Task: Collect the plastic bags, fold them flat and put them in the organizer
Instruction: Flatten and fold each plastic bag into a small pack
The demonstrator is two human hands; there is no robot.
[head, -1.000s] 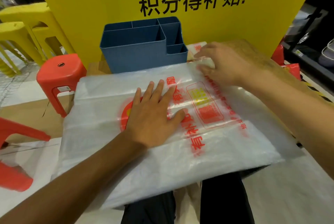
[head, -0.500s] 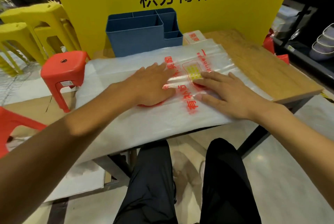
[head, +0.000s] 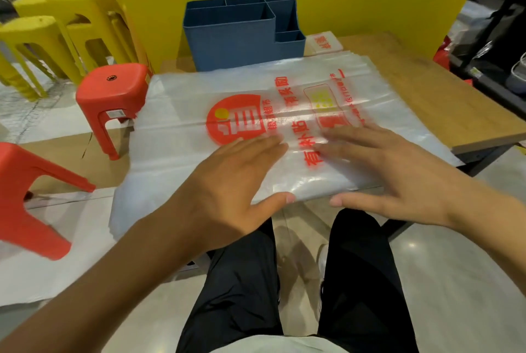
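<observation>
Plastic bag (head: 256, 102), thin, limp and slippery; left hand (head: 236, 182) and right hand (head: 392, 170) press it flat, fingers spread; pinch near edge.

The plastic bag (head: 176, 136) is milky translucent white, printed with a red half-round logo holding a yellow dot, red characters and a red-outlined box with yellow inside. The organizer (head: 242, 36) is slate blue. The table (head: 444, 102) is light wood grain. The board (head: 159, 11) behind is bright yellow with black characters. One stool (head: 111, 91) is red, the stacked stools (head: 65, 28) yellow. The trousers (head: 361, 281) are black.
</observation>
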